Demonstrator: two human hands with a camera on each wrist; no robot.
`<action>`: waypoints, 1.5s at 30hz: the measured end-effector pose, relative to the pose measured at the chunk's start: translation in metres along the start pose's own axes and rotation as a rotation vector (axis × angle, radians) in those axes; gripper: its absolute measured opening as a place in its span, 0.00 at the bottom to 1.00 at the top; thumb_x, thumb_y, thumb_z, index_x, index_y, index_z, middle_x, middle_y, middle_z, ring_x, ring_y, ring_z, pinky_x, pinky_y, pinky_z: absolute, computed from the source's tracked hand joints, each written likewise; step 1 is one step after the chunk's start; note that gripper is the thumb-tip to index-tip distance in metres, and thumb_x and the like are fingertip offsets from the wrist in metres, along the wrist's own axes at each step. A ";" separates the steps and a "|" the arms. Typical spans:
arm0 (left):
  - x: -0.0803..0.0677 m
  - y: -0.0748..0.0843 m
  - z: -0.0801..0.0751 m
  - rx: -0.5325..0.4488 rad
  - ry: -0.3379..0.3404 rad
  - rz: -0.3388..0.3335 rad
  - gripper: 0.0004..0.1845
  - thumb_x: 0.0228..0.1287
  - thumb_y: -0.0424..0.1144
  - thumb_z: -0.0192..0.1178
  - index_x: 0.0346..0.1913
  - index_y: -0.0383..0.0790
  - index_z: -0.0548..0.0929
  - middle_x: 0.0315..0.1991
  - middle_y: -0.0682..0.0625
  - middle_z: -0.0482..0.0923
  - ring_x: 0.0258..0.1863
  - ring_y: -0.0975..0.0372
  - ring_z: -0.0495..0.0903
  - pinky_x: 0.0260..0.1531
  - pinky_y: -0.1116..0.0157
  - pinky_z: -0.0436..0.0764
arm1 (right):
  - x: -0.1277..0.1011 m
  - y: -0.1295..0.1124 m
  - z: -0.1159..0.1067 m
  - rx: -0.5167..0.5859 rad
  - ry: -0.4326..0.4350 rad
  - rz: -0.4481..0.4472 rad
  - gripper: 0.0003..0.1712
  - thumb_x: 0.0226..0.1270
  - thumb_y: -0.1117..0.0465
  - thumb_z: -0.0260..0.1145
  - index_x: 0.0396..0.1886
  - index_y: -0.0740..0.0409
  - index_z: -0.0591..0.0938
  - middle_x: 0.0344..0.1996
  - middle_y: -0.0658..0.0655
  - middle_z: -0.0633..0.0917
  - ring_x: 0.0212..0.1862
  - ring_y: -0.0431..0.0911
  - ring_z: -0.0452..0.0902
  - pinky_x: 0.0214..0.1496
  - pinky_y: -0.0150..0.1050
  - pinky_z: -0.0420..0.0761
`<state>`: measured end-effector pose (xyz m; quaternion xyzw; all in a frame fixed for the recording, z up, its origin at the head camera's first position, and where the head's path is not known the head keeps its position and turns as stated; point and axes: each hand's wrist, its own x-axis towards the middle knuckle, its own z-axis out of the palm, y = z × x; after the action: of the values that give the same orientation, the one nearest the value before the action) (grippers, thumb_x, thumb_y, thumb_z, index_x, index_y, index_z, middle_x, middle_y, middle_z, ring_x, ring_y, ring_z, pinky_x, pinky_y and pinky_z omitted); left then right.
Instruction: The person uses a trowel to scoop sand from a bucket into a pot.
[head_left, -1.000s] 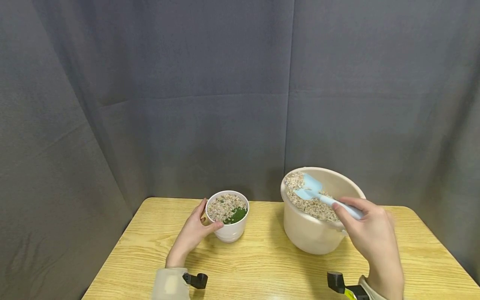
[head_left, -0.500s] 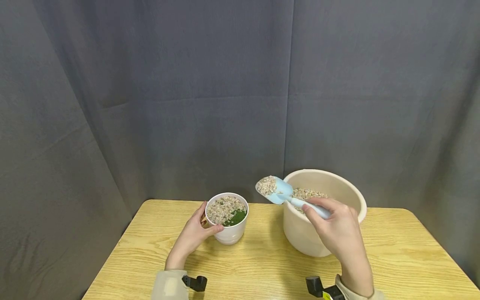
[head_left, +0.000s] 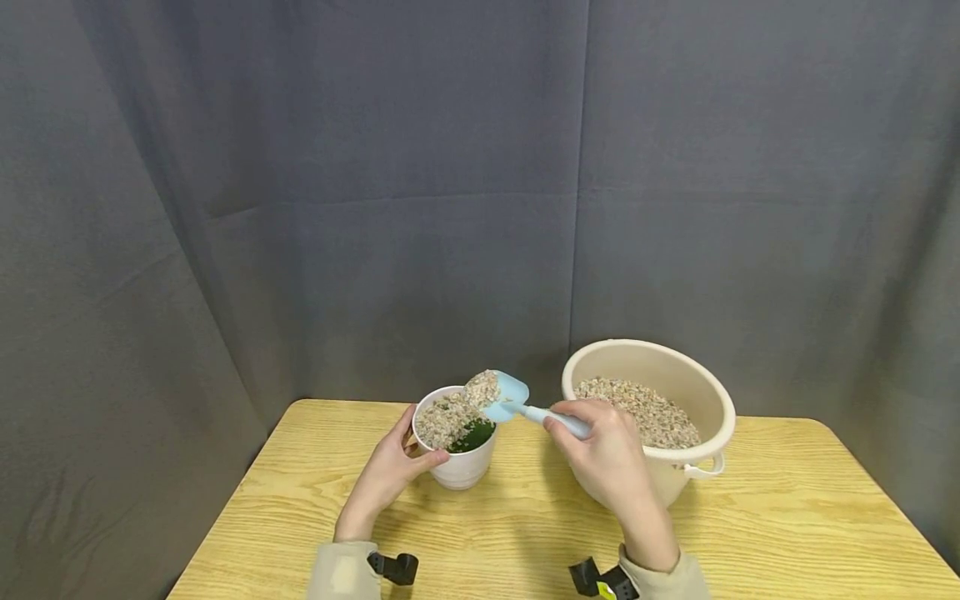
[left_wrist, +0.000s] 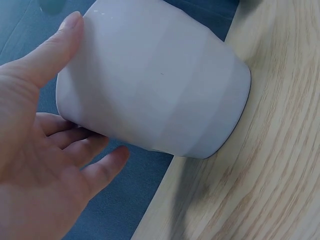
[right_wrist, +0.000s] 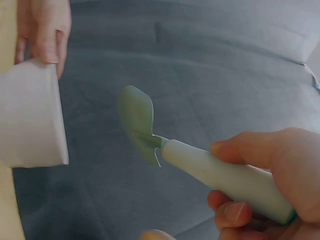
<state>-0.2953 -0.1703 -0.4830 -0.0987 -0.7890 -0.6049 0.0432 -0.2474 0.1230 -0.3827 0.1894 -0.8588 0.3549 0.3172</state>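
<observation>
My right hand (head_left: 609, 450) grips the handle of a light blue trowel (head_left: 510, 395). The blade carries pale gravel-like grains and hangs over the right part of the rim of a small white pot (head_left: 462, 469). Inside the pot, similar grains cover most of the surface, and a dark green patch shows at the front right. My left hand (head_left: 390, 467) holds the pot from its left side, thumb at the near rim and fingers round the far side. The left wrist view shows the thumb (left_wrist: 60, 45) and fingers on either side of the pot wall.
A large cream bucket (head_left: 637, 354), partly filled with the same grains, stands to the right behind my right forearm. A white handle (head_left: 707, 468) sticks out at its front. The wooden table (head_left: 480, 550) ends against a grey curtain (head_left: 420, 208).
My right hand has carried the loaded trowel left, out of the bucket and over to the pot's rim. My left hand and the pot stay almost where they were.
</observation>
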 end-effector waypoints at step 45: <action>0.002 -0.007 -0.001 0.033 0.035 -0.018 0.55 0.52 0.44 0.76 0.77 0.36 0.53 0.74 0.40 0.56 0.70 0.49 0.61 0.68 0.53 0.65 | 0.026 -0.016 0.035 -0.249 -0.259 -0.304 0.07 0.49 0.68 0.73 0.23 0.52 0.84 0.20 0.46 0.73 0.22 0.40 0.69 0.22 0.35 0.74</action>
<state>-0.2986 -0.1729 -0.4885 -0.0802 -0.7989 -0.5937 0.0533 -0.2717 0.0840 -0.3762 0.3200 -0.8910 0.1670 0.2754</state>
